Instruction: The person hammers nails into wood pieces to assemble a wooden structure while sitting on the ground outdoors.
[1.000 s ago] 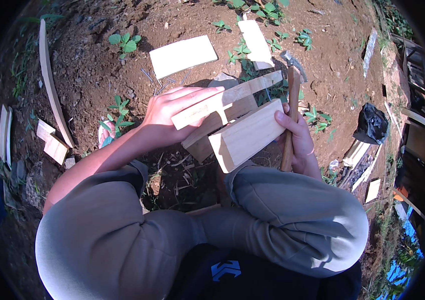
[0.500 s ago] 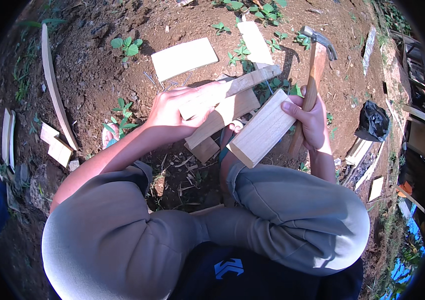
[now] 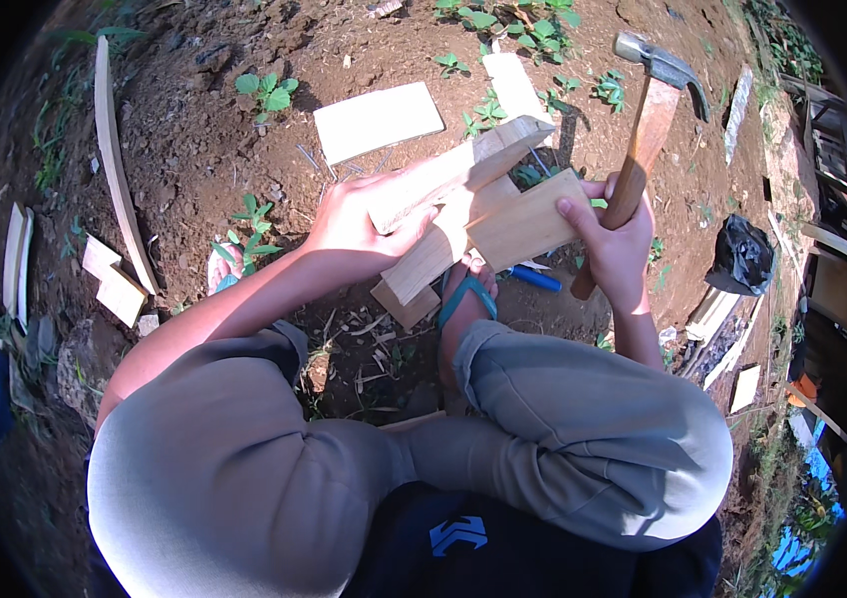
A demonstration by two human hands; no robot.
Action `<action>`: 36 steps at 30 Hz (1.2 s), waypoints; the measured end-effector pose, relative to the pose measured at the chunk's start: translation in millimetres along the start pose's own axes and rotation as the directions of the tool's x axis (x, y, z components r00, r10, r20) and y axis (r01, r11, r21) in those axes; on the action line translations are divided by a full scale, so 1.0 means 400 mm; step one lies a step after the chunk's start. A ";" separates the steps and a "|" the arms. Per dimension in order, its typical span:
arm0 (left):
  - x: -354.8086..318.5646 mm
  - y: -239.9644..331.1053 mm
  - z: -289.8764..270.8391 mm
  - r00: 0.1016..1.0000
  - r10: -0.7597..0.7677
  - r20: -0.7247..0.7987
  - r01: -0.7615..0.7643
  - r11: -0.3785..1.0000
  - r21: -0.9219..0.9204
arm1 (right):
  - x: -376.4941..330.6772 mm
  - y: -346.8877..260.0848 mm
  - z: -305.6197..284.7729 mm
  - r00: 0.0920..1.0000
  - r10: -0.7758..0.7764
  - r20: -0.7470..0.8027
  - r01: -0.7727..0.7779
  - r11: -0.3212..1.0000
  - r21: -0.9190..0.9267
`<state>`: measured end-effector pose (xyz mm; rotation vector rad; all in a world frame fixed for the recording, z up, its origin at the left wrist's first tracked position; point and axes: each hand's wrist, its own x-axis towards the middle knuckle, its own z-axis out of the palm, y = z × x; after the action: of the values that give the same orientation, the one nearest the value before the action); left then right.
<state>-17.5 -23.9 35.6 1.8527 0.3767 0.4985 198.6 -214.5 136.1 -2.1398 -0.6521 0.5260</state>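
My left hand [image 3: 369,214] is closed round a wooden strip [image 3: 503,148] that slants up to the right. Below that strip lies a second wooden piece [image 3: 423,264], close against it; whether they are joined I cannot tell. In my right hand [image 3: 618,244] are both a claw hammer [image 3: 645,140], head up, gripped by its wooden handle, and a short flat wooden block [image 3: 525,221], pinched under the thumb. The block's left end overlaps the lower wooden piece from above. Another small wood piece [image 3: 409,304] sits underneath, near my sandalled foot [image 3: 468,304].
Several nails [image 3: 332,164] lie on the soil beside a pale board [image 3: 381,122]. A blue-handled tool [image 3: 535,277] rests right of my foot. Long wooden strips [image 3: 115,149] and offcuts [image 3: 115,282] are at left; a black plastic bag [image 3: 744,254] is at right.
The block in my right hand has turned and shifted up-left over the lower wooden piece. The hammer has tilted rightward. The blue-handled tool has come into sight.
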 end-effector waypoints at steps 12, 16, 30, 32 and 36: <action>0.013 -0.065 -0.023 0.967 -0.243 -0.072 0.203 0.914 -0.351 | 0.094 0.139 -0.185 0.986 0.169 0.017 -0.156 0.940 -0.303; 0.015 -0.090 -0.044 0.941 -0.331 -0.075 0.261 0.847 -0.463 | 0.026 0.224 -0.122 0.939 0.311 0.145 -0.258 0.918 -0.301; -0.041 -0.157 -0.089 0.763 -0.621 -0.181 0.383 0.660 -0.647 | -0.052 0.319 -0.071 0.898 0.275 0.342 -0.143 0.920 -0.365; -0.031 -0.149 -0.094 0.788 -0.592 -0.170 0.350 0.657 -0.668 | -0.050 0.324 -0.074 0.893 0.285 0.349 -0.132 0.907 -0.401; -0.030 -0.173 -0.104 0.798 -0.573 -0.186 0.302 0.648 -0.699 | -0.047 0.296 -0.076 0.908 0.259 0.329 -0.149 0.934 -0.324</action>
<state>-50.2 26.3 -19.8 0.9172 0.8114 0.5617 233.1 -306.7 61.1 -2.4296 -0.7471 1.0213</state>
